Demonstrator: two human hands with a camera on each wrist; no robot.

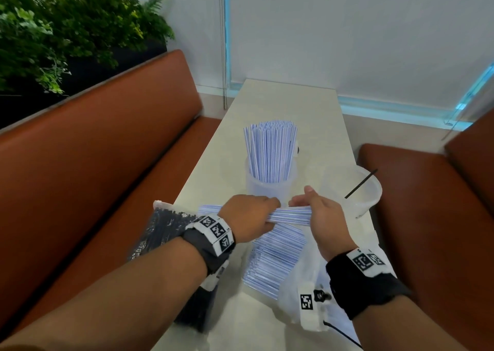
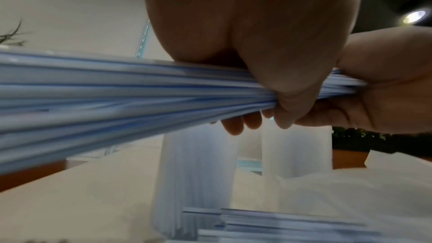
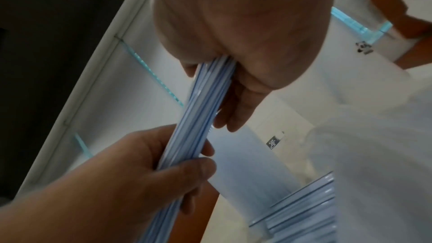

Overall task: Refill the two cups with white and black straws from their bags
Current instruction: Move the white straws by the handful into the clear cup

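Note:
Both hands hold one bundle of white straws (image 1: 290, 215) level above the table, just in front of the cups. My left hand (image 1: 250, 218) grips its left part and my right hand (image 1: 319, 214) grips its right end. The same bundle (image 2: 117, 97) (image 3: 201, 117) fills both wrist views. A clear cup (image 1: 270, 183) behind the hands is packed with upright white straws (image 1: 270, 152). To its right, a second clear cup (image 1: 355, 187) holds a single black straw (image 1: 361, 183). More white straws (image 1: 275, 259) spill from a clear bag (image 1: 299, 294). A bag of black straws (image 1: 163, 230) lies under my left forearm.
The pale narrow table (image 1: 288, 104) runs away from me to the wall. Brown bench seats (image 1: 107, 150) (image 1: 427, 217) flank it on both sides. Green plants (image 1: 53, 29) stand behind the left bench. A small dark object (image 1: 297, 150) sits behind the full cup.

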